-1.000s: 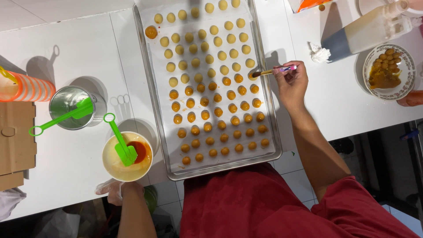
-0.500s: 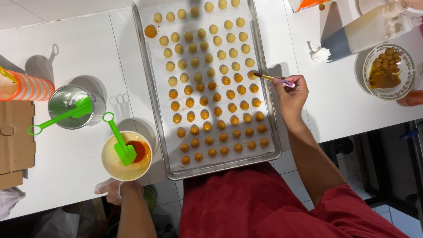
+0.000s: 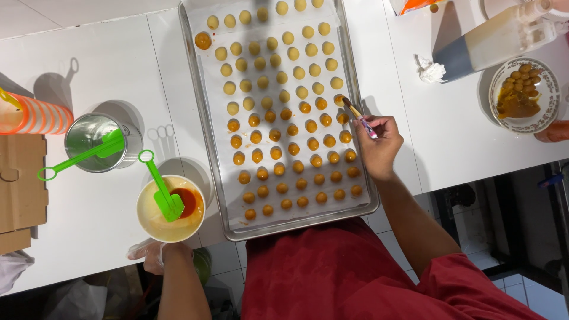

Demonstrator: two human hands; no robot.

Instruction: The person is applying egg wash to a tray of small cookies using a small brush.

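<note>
from the head view, my right hand (image 3: 379,145) has its grip closed around a small brush (image 3: 357,115), pinched between fingers and thumb, with the handle end by the knuckles and the bristle tip touching a dough ball (image 3: 339,99) at the right edge of the metal tray (image 3: 208,142). the tray runs lengthwise away from me on the white surface (image 3: 106,71), lined with pale paper and filled with rows of small round balls. the rows nearer me look darker and glossy orange; the rows further up are pale yellow.

my left hand (image 3: 155,253), in a clear glove, is at the near edge of the surface, right under a cream bowl (image 3: 151,222). i cannot tell how far its grip is closed, or whether it actually has the bowl, because the bowl covers the fingers. the bowl holds a reddish-orange liquid, and a green silicone brush (image 3: 159,186) lies in it with its handle pointing away from me.

left of the bowl stands a metal cup (image 3: 89,142) with a green spatula (image 3: 83,153) across it. an orange striped cup (image 3: 32,117) lies further left beside cardboard (image 3: 21,184). well to the right, a patterned bowl (image 3: 533,121) holds darker balls, near a crumpled tissue (image 3: 430,70).
</note>
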